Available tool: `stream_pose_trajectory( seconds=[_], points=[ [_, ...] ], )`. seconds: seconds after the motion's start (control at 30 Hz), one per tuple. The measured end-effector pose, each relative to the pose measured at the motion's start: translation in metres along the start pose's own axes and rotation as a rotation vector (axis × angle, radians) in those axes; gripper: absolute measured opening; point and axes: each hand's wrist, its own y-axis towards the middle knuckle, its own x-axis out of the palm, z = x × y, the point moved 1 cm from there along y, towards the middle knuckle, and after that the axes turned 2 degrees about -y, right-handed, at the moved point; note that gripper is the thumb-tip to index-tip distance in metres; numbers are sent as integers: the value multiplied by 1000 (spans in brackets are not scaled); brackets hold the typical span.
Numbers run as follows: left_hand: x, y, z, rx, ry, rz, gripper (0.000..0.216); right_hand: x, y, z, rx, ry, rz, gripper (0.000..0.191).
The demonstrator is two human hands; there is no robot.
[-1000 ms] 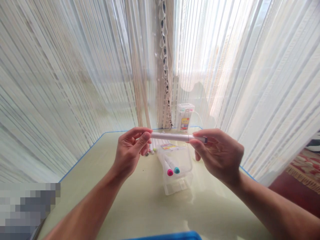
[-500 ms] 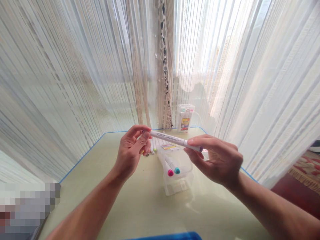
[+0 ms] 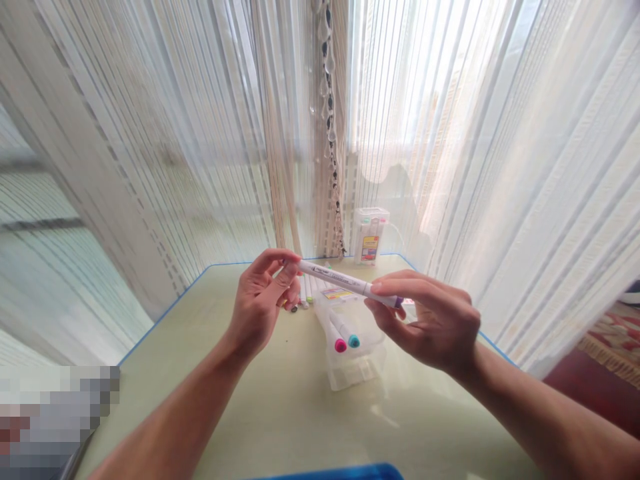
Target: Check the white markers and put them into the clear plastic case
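Observation:
A white marker (image 3: 336, 277) with dark print and purple ends is held level above the table, tilted slightly down to the right. My left hand (image 3: 265, 293) pinches its left end between thumb and fingers. Thumb and fingers of my right hand (image 3: 430, 317) grip the other end, near the purple tip. Below the marker lies a clear plastic case (image 3: 355, 373) holding a pink-capped marker (image 3: 341, 345) and a teal-capped marker (image 3: 353, 341). Several white markers (image 3: 306, 290) lie behind it, partly hidden by my left hand and the held marker.
A second clear case (image 3: 370, 237) with markers and a yellow label stands upright at the table's back edge. String curtains (image 3: 200, 133) hang behind the pale green table (image 3: 200, 373). A blue object (image 3: 340, 472) shows at the front edge, and a patterned rug (image 3: 615, 333) lies at right.
My right hand has shifted slightly left and the marker's right end has dipped a little. Both hands keep hold of the marker. The curtain at left has swung, uncovering more behind it.

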Motion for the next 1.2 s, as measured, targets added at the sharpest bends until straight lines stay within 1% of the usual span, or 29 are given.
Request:
stream_pose_trajectory(
  seconds=[0.23,0.97,1.2],
  points=[
    [0,0,-1,12,-5,-8,9,0,0,1,-19,19,13,28],
    [1,0,0,-1,-5,14,8,1,-1,-1,-15,27,-28,28],
    [-2,1,-4,-37,48,7,8,2,-3,-1,-26,27,-46,26]
  ],
)
